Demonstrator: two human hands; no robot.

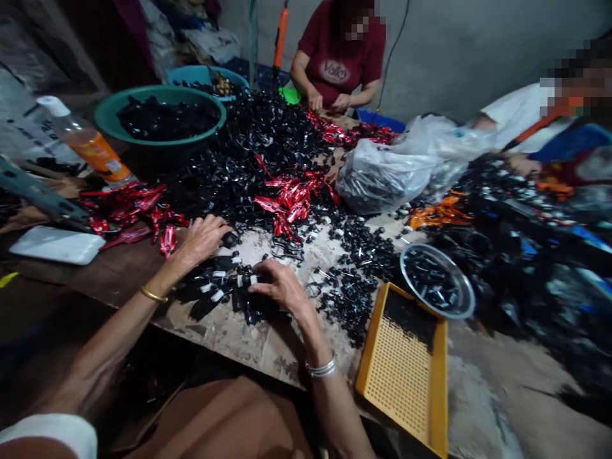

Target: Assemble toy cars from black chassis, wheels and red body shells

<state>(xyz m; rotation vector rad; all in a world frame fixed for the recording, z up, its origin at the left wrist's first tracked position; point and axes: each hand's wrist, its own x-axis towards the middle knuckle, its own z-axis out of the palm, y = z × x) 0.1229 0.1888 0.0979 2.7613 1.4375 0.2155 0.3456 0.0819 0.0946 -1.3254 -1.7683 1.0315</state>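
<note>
Resting on a worn wooden tabletop (224,341), the left hand (203,241) and right hand (280,287) lie over a cluster of small black plastic pieces with white bands (222,287). The left fingers (215,224) sit close together at the cluster's far edge; the right fingers (262,275) curve together onto it, and any clamping cannot be told. Beyond lies a heap of black parts (258,146) mixed with red foil strips (291,197). A yellow perforated tray (401,389) and steel bowl (421,246) stand right; a co-worker (335,57) sits opposite.
</note>
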